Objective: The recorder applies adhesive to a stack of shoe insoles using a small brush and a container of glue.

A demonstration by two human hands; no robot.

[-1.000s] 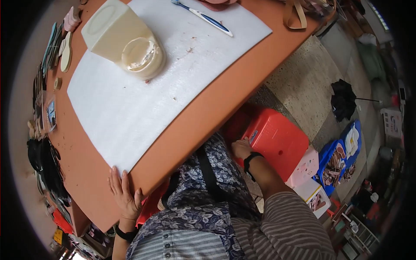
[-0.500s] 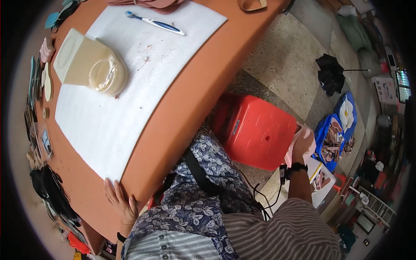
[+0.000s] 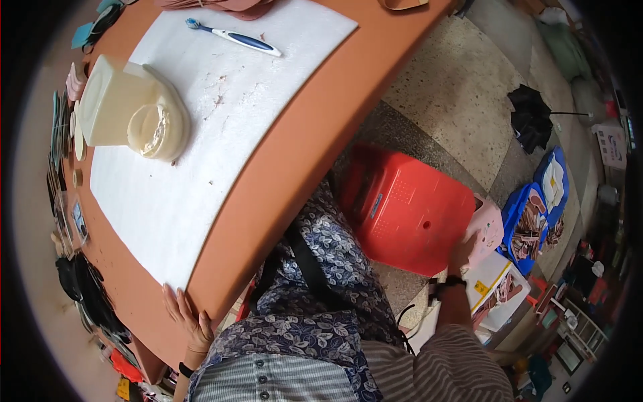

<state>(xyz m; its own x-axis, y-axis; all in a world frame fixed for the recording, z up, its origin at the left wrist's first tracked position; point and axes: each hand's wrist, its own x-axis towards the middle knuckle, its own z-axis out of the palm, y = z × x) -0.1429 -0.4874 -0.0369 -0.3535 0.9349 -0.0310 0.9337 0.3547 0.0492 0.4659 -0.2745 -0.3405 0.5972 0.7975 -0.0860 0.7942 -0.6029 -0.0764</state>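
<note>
My left hand [image 3: 189,326] lies flat on the edge of the orange-brown table [image 3: 268,177], fingers stretched out. Its fingertips reach the near corner of a white sheet [image 3: 248,100]. Down to the right, my right hand [image 3: 459,256] is lowered between a red plastic stool [image 3: 418,218] and a pale pink piece with small dark marks [image 3: 487,231]. Those fingers are blurred and partly hidden, so their grip does not show. On the sheet stand a cream-coloured open container [image 3: 175,127] and a toothbrush [image 3: 244,41] with a blue-and-white handle.
Reddish-pink flat pieces [image 3: 228,5] are stacked at the table's far edge. Blue bags [image 3: 519,224] hold pinkish strips on the floor, near a white box [image 3: 495,288]. A black umbrella [image 3: 530,119] lies open farther off. Tools and dark items line the table's left side.
My right hand has moved down and slightly left, along the red stool's right side. My left hand stays flat on the table. The whole view has shifted a little.
</note>
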